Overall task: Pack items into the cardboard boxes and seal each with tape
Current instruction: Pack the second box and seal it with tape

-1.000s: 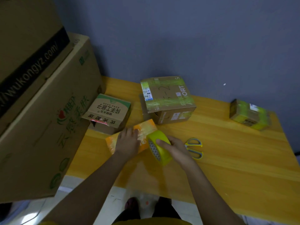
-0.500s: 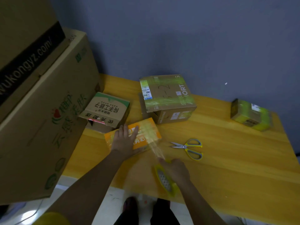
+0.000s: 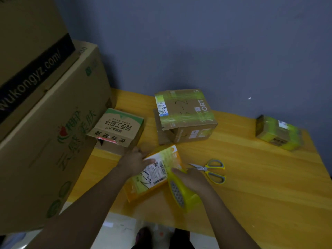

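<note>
One orange box point(image 3: 154, 172) sits under your hands near the table's point(image 3: 260, 180) front edge, tilted up off the wood, label facing you, long axis running from 7 o'clock to 1 o'clock. One yellow tape roll point(image 3: 181, 192) presses against its 4 o'clock side. Your left hand point(image 3: 133, 161) grips the box's 10 o'clock edge, thumb laid across the label. Your right hand point(image 3: 193, 178) is wrapped over the roll, holding it on edge with its core facing 8 o'clock. One pair of scissors point(image 3: 210, 169) lies just beside that hand at 3 o'clock, blades pointing at 9 o'clock. Three more small cartons: a green-printed one point(image 3: 116, 128) at 11 o'clock, a taped one point(image 3: 185, 114) at 12, a third wrapped in yellow tape point(image 3: 278, 133) well apart at 2. Two large cartons point(image 3: 45, 114) stack at 9 o'clock.
</note>
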`<action>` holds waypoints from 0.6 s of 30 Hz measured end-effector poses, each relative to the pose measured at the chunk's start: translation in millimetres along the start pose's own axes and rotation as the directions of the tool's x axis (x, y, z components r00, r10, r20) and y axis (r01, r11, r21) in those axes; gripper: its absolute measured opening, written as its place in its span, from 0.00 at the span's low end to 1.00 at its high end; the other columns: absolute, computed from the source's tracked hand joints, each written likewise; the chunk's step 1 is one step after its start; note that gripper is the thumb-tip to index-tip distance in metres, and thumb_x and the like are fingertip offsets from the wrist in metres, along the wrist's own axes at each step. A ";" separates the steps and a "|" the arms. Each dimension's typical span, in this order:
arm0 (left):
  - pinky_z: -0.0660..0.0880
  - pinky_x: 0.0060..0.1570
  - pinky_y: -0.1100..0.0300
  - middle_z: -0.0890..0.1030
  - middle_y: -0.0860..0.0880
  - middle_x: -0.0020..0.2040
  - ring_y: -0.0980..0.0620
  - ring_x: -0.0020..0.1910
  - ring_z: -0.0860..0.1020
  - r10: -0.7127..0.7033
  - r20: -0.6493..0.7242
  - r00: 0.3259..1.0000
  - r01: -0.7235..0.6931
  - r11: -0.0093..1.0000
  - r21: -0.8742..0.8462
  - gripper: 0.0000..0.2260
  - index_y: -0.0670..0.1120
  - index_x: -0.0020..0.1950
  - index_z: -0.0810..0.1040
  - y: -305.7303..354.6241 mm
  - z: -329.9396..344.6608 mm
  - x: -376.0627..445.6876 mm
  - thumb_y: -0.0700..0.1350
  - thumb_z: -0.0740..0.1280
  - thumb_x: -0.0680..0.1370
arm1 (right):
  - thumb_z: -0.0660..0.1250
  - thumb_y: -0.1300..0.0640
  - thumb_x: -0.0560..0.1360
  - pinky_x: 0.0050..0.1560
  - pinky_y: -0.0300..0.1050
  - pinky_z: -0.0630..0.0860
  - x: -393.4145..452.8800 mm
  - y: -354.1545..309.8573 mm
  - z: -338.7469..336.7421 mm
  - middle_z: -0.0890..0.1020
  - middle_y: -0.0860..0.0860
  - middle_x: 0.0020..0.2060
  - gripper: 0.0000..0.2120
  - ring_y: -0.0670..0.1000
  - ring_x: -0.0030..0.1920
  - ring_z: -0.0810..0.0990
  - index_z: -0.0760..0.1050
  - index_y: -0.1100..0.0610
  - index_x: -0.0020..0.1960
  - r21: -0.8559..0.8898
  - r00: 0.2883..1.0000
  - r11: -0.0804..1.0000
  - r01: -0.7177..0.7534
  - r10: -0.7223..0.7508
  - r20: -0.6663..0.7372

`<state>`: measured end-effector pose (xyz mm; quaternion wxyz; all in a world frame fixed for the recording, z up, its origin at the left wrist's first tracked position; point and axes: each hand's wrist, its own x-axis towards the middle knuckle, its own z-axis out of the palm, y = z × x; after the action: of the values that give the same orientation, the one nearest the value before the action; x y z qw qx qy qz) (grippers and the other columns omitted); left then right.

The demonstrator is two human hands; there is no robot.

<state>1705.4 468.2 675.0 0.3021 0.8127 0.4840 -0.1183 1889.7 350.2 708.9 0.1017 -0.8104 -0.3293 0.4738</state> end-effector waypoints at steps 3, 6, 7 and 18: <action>0.74 0.55 0.50 0.70 0.44 0.62 0.42 0.63 0.69 0.012 -0.347 0.938 0.070 0.972 0.222 0.18 0.47 0.66 0.71 13.3 14.5 1.1 0.54 0.63 0.80 | 0.66 0.37 0.73 0.41 0.47 0.71 -6.6 1.0 -2.4 0.74 0.66 0.54 0.26 0.55 0.40 0.80 0.78 0.62 0.42 0.189 0.988 0.972 0.136 -0.118 -0.101; 0.70 0.57 0.48 0.71 0.43 0.63 0.39 0.63 0.71 0.083 -0.363 0.928 0.009 0.969 0.245 0.18 0.45 0.67 0.70 18.9 26.0 1.8 0.46 0.66 0.78 | 0.69 0.44 0.74 0.40 0.44 0.72 -6.3 7.4 -0.1 0.84 0.60 0.45 0.20 0.55 0.44 0.83 0.82 0.62 0.48 0.319 0.952 0.898 0.304 -0.278 -0.125; 0.66 0.62 0.46 0.71 0.41 0.65 0.37 0.65 0.71 0.105 -0.363 0.926 -0.016 0.971 0.240 0.20 0.43 0.68 0.70 14.7 29.5 2.9 0.51 0.64 0.79 | 0.69 0.47 0.74 0.39 0.41 0.73 -7.3 6.3 0.2 0.84 0.58 0.45 0.17 0.53 0.43 0.83 0.82 0.61 0.48 0.347 0.944 0.878 0.331 -0.302 -0.137; 0.73 0.55 0.36 0.74 0.36 0.67 0.37 0.63 0.76 0.064 -0.118 0.991 -0.023 0.947 0.322 0.46 0.43 0.72 0.66 -21.0 54.0 19.0 0.76 0.41 0.71 | 0.64 0.38 0.76 0.32 0.43 0.65 -1.0 6.0 13.6 0.71 0.49 0.26 0.21 0.48 0.30 0.73 0.72 0.53 0.33 0.165 0.922 0.940 0.298 -0.238 -0.306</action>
<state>1702.4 456.5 615.2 0.1376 0.8673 0.4586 -0.1365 1880.6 343.1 699.6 0.2959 -0.8012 -0.3684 0.3671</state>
